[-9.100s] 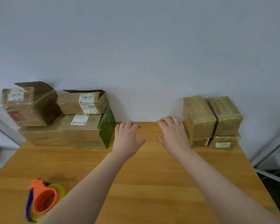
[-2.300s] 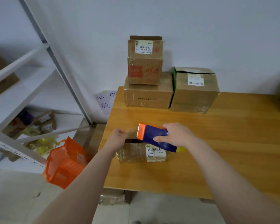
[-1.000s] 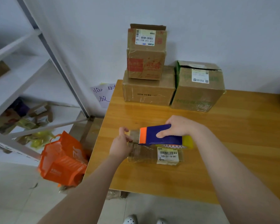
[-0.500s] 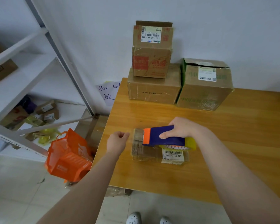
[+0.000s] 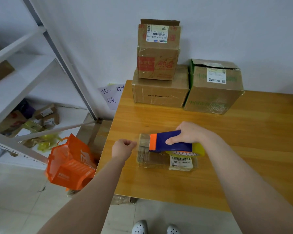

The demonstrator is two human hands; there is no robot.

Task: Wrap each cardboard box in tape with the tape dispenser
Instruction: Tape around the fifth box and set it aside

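Right hand [image 5: 191,134] gripped dispenser [image 5: 169,141], fingers wrapped round its blue body, held over small flat box [image 5: 152,159] near table's [image 5: 243,149] left edge. Left hand [image 5: 123,148] curled just beside box's left end; could not tell whether it pinched tape.

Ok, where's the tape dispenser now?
Head view, centre: tape dispenser in the right hand, over the small flat box by the table's left edge.

Bright, even indoor light, soft shadows, wide-angle bending at the edges, slight softness throughout.
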